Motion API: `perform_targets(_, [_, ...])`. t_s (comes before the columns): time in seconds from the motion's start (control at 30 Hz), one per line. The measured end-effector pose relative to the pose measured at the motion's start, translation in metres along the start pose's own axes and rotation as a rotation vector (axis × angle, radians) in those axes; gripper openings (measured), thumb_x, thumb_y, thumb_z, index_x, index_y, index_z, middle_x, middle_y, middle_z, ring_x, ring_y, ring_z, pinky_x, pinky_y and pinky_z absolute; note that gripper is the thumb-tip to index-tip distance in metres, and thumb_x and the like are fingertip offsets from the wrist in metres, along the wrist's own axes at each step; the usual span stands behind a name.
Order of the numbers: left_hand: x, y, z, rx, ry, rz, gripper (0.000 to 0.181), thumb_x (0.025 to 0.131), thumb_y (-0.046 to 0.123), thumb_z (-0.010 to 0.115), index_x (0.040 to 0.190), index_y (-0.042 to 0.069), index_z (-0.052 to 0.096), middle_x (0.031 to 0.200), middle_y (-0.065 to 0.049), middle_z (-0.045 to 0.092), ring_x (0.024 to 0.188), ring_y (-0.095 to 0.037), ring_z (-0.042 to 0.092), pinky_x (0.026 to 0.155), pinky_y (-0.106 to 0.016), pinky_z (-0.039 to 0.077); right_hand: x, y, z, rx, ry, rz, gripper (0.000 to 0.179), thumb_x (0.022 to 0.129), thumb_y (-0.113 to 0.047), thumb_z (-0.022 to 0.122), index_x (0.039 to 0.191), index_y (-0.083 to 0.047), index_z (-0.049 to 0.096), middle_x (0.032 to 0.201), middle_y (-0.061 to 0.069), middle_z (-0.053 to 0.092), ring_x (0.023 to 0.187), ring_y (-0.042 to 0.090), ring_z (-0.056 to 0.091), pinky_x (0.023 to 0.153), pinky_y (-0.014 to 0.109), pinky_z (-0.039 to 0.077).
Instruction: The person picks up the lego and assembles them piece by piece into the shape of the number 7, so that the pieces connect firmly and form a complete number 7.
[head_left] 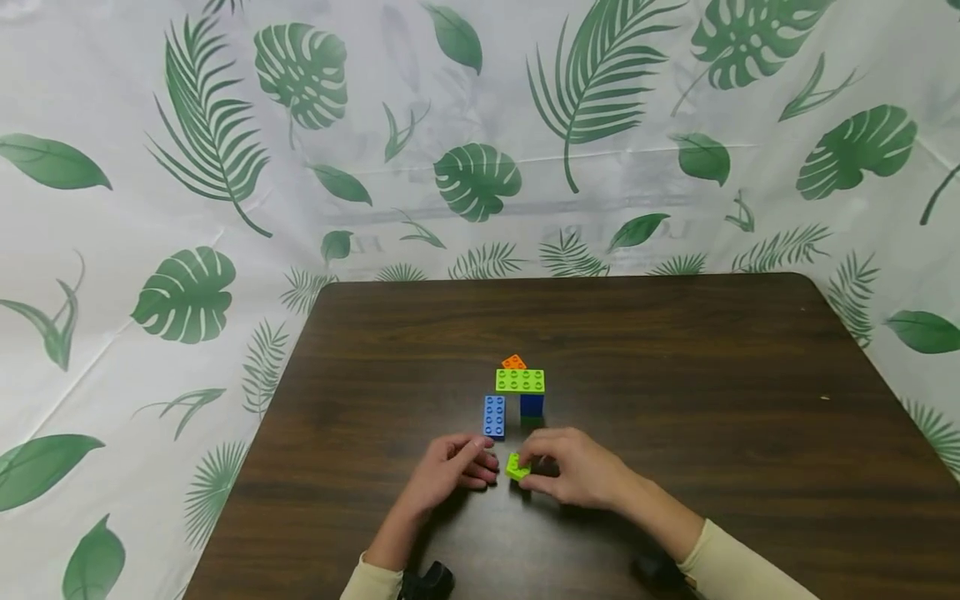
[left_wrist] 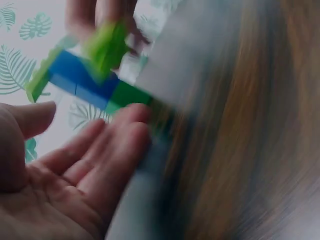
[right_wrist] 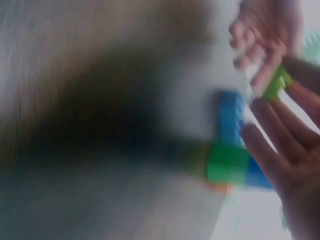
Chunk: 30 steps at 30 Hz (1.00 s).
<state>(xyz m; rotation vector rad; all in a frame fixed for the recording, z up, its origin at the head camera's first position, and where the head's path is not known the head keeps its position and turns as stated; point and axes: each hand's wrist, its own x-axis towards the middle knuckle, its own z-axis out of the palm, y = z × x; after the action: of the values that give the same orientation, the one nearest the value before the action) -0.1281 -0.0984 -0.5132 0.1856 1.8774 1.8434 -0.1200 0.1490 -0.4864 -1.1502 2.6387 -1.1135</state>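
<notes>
In the head view my right hand pinches a small lime-green toy brick between thumb and fingers. My left hand is just left of that brick, fingers loosely bent and holding nothing; the left wrist view shows its bare palm. Ahead of the left fingertips lies a blue brick with studs up. Beyond the right hand stands a stack: a long lime-green brick lies across the top of dark blue bricks, with a green brick at the base.
An orange brick shows just behind the stack. Everything stands on a dark wooden table. A white sheet with green leaf prints hangs behind the table's far edge.
</notes>
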Motion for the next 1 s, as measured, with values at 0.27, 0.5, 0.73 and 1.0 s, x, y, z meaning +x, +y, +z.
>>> perform_targets(0.27, [-0.01,-0.001,0.01,-0.196,-0.011,-0.133,0.043,0.096,0.027,0.059,0.124,-0.006,0.058,0.106,-0.019,0.069,0.092,-0.024,0.069,0.079,-0.035,0.056,0.017,-0.013,0.032,-0.275,0.175,-0.093,0.02,0.081,-0.026,0.077,0.097,-0.019,0.069,0.102,-0.009,0.063,0.09,0.003,0.061,0.076,0.022,0.053])
perform_targets(0.5, [-0.01,-0.007,0.002,-0.26,0.185,-0.058,0.042,0.093,0.016,0.062,0.123,-0.013,0.055,0.104,-0.022,0.069,0.086,-0.021,0.071,0.077,-0.034,0.056,0.026,-0.012,0.037,-0.321,0.159,-0.033,0.032,0.088,-0.03,0.07,0.116,-0.016,0.065,0.116,-0.001,0.064,0.105,0.011,0.062,0.084,0.032,0.054])
perform_targets(0.73, [0.001,0.016,-0.01,-0.384,0.323,-0.036,0.046,0.091,0.021,0.066,0.124,-0.009,0.054,0.104,-0.023,0.068,0.087,-0.025,0.071,0.077,-0.034,0.056,0.026,-0.009,0.039,-0.502,-0.066,0.142,0.064,0.088,-0.047,0.064,0.144,-0.024,0.044,0.145,0.008,0.044,0.112,0.024,0.055,0.07,0.04,0.055])
perform_targets(1.0, [0.019,0.046,-0.007,-0.489,0.264,-0.027,0.044,0.093,0.02,0.063,0.129,-0.004,0.05,0.107,-0.022,0.068,0.09,-0.025,0.071,0.076,-0.032,0.056,0.024,-0.011,0.039,-0.486,-0.088,0.181,0.061,0.087,-0.048,0.065,0.136,-0.013,0.054,0.135,0.007,0.048,0.108,0.02,0.054,0.078,0.037,0.055])
